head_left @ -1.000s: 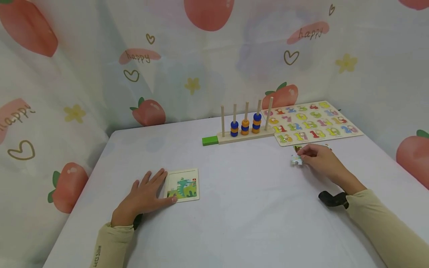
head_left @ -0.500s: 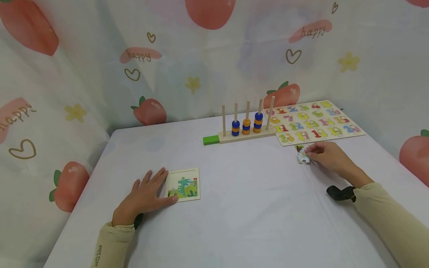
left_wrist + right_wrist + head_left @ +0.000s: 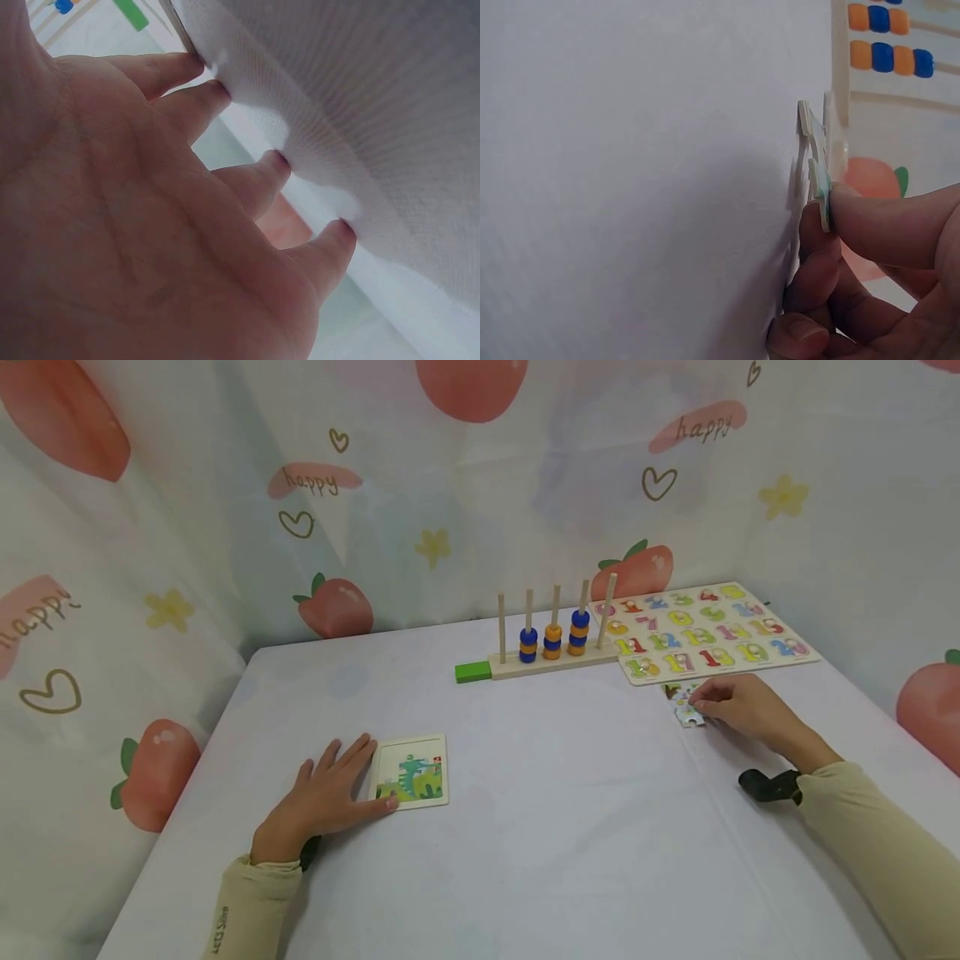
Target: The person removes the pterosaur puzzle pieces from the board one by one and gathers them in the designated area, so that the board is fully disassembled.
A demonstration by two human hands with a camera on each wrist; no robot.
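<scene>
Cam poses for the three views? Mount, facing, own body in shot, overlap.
Head: worn on the head, facing forward and down over the white tablecloth; left hand, right hand and beige sleeves show.
Left wrist: on that wrist, looking past the palm to fingertips touching the tablecloth.
Right wrist: on that wrist, looking at a pinched puzzle piece; thumb and fingers show.
Shared: head and right wrist both see the right hand and abacus.
</scene>
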